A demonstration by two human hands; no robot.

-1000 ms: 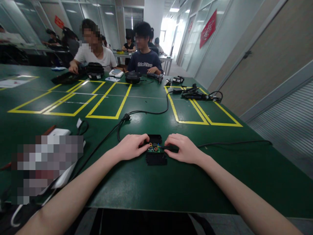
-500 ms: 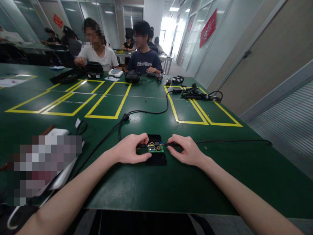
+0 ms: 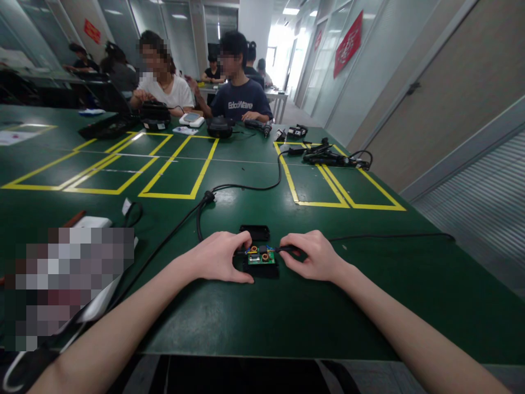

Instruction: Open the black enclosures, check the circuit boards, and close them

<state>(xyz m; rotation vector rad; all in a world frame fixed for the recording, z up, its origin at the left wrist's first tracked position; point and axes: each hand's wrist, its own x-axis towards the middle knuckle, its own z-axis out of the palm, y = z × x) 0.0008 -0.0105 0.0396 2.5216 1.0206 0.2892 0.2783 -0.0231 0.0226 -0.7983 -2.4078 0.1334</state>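
Observation:
A small green circuit board [image 3: 261,256] with orange coils sits in a black case half [image 3: 260,267] on the green table [image 3: 262,317]. My left hand [image 3: 219,256] curls round the case's left end, fingers closed on it. My right hand [image 3: 314,255] pinches the black cable [image 3: 389,237] where it enters the board's right side. A second black case half [image 3: 255,232] lies just beyond the board, apart from both hands.
A black power cord [image 3: 197,210] loops from the left hand toward the table's middle. Yellow tape rectangles [image 3: 180,167] mark the far surface. Black adapters and cables [image 3: 332,158] lie at the far right. Two people sit opposite with devices. White items lie at near left.
The board and lower case half have come toward me, leaving the other case half behind. Both hands followed and closed in on the board's ends.

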